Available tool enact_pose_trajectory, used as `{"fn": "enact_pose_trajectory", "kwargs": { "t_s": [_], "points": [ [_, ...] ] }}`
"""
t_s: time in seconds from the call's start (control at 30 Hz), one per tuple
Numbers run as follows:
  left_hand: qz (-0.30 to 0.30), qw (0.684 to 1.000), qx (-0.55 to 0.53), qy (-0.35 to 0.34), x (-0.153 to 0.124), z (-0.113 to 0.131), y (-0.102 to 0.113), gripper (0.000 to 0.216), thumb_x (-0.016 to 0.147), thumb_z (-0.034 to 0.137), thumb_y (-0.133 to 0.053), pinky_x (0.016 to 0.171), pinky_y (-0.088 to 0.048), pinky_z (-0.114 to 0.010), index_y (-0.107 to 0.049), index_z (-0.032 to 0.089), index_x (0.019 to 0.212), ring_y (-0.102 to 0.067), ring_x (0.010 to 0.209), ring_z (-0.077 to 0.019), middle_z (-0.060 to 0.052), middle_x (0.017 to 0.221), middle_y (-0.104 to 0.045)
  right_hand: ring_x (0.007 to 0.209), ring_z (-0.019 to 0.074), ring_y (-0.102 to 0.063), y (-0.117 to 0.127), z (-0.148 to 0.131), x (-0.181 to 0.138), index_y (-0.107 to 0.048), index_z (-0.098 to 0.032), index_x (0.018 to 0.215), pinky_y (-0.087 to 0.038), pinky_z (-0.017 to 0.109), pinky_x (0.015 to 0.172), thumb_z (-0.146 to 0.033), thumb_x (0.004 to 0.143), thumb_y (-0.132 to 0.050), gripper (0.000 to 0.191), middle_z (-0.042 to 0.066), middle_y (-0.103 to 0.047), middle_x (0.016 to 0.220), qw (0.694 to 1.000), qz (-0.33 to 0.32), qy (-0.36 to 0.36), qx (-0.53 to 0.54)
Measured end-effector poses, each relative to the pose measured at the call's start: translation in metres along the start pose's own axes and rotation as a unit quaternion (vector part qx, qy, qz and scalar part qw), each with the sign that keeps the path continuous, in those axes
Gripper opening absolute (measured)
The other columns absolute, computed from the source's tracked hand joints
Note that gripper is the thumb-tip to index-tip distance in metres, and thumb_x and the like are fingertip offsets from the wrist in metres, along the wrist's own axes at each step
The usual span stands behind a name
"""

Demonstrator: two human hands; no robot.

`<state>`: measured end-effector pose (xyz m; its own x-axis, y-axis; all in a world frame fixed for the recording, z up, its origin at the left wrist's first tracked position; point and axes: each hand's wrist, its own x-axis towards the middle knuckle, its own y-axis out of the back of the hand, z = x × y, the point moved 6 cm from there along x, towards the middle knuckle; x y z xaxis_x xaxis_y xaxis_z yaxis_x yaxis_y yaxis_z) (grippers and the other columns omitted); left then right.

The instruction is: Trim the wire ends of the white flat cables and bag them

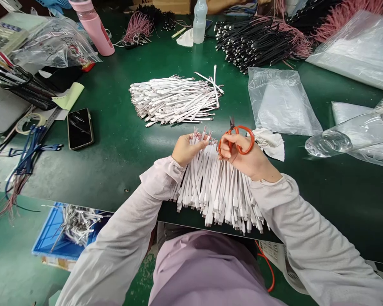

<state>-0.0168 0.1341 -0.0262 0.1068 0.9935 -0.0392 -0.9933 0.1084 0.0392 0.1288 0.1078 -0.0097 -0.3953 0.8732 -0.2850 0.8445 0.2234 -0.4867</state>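
Observation:
A spread bundle of short white cables (221,191) lies at the table's front edge, plugs toward me and thin pinkish wire ends away from me. My left hand (189,148) is closed around several of these cables near their wire ends, thumb on top. Orange-handled scissors (246,146) are in my right hand (242,157), the handles around its fingers and the dark blades pointing up and away. The right fingertips are close to the wire ends; whether they also pinch a wire I cannot tell. Farther back lies a second pile of white cables (175,100).
A phone (80,128) lies left, near a pen holder (28,91) and blue cables (28,148). Behind stand a pink bottle (95,29) and a clear bottle (200,23). Black cables (255,42), plastic bags (282,102) and a tilted bottle (347,131) occupy the right. A blue bin (44,238) sits below left.

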Motion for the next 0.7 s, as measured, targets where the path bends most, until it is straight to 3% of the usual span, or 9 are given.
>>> {"fn": "enact_pose_trajectory", "kwargs": {
  "t_s": [0.23,0.5,0.6,0.7],
  "points": [
    [0.043,0.999,0.012,-0.004,0.002,-0.004,0.006,0.024,0.067,0.03,-0.075,0.077,-0.047,-0.029,-0.074,0.012,0.083,-0.063,0.074,-0.0164,-0.005,0.08,-0.073,0.046,0.009,-0.046,-0.021,0.017,-0.012,-0.057,-0.017,0.06,-0.054,0.03,0.056,-0.034,0.081,-0.068,0.029,-0.003,-0.048,0.055,0.992,-0.093,-0.057,-0.069],
    [0.042,0.999,0.002,-0.006,0.003,-0.004,0.005,0.026,0.066,0.029,-0.076,0.078,-0.046,-0.029,-0.073,0.012,0.084,-0.061,0.074,-0.0154,-0.006,0.082,-0.072,0.044,0.0076,-0.043,-0.016,0.021,-0.008,-0.056,-0.016,0.062,-0.054,0.029,0.051,-0.035,0.076,-0.072,0.027,-0.004,-0.048,0.054,0.993,-0.061,-0.071,-0.074],
    [-0.009,1.0,-0.008,0.013,0.004,-0.004,0.003,0.029,0.068,0.032,-0.075,0.079,-0.046,-0.03,-0.074,0.012,0.088,-0.061,0.074,-0.0157,-0.005,0.082,-0.072,0.045,0.0085,-0.044,-0.014,0.015,-0.008,-0.055,-0.017,0.062,-0.054,0.03,0.052,-0.036,0.077,-0.071,0.029,-0.004,-0.047,0.055,0.993,-0.045,-0.049,-0.093],
    [-0.066,0.997,-0.023,0.036,0.003,-0.004,-0.001,0.035,0.065,0.032,-0.077,0.084,-0.046,-0.032,-0.074,0.013,0.093,-0.062,0.081,-0.0175,-0.005,0.088,-0.072,0.048,0.0098,-0.046,-0.006,0.002,-0.007,-0.054,-0.019,0.064,-0.053,0.03,0.056,-0.035,0.08,-0.068,0.027,-0.004,-0.047,0.055,0.987,0.018,0.033,-0.154]
  ]
}}
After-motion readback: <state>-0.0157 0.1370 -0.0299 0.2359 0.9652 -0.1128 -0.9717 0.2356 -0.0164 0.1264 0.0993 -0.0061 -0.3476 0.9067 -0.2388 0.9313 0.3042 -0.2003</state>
